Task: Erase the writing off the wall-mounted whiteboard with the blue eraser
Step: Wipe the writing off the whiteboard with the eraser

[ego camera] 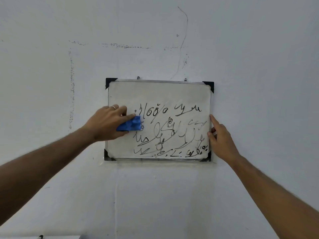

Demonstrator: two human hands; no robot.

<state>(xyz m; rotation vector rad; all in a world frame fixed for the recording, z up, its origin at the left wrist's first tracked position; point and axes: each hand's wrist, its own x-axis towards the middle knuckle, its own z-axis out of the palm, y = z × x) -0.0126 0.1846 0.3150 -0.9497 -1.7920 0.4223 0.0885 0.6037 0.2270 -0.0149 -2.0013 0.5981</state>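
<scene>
Since the blue eraser (130, 124) looks crumpled and lumpy rather than blocky, I'd guess it's soft and light (more like a cloth or sponge than a hard felt block); it should squash flat under pressure and not slip much, so the sensible hold is what's happening here, fingers spread over its back and pressing it into the board; it sits on the left part of the whiteboard (155, 90), right at the left edge of the writing (170, 131), touching the first strokes.

The left hand (107, 124) is curled around the eraser, thumb underneath and fingers over the top, closed on it but not a tight fist; there's a ring on one finger.

The writing itself is black marker scrawl across the middle and bottom of the board, nearly all of it there, so I'd say the job is barely started; the top strip and left margin are bare.

The board looks thin and light, metal frame with black plastic corners, hanging from two small hooks on the top edge; that'll probably swing or rattle when scrubbed; which is likely why the right hand (221, 138) is at the right edge, fingers loosely open, index finger pointing up along the frame, thumb touching the board face, holding nothing.

Around it, just plain white wall (259, 49) with scuffs and a thin crack.
</scene>
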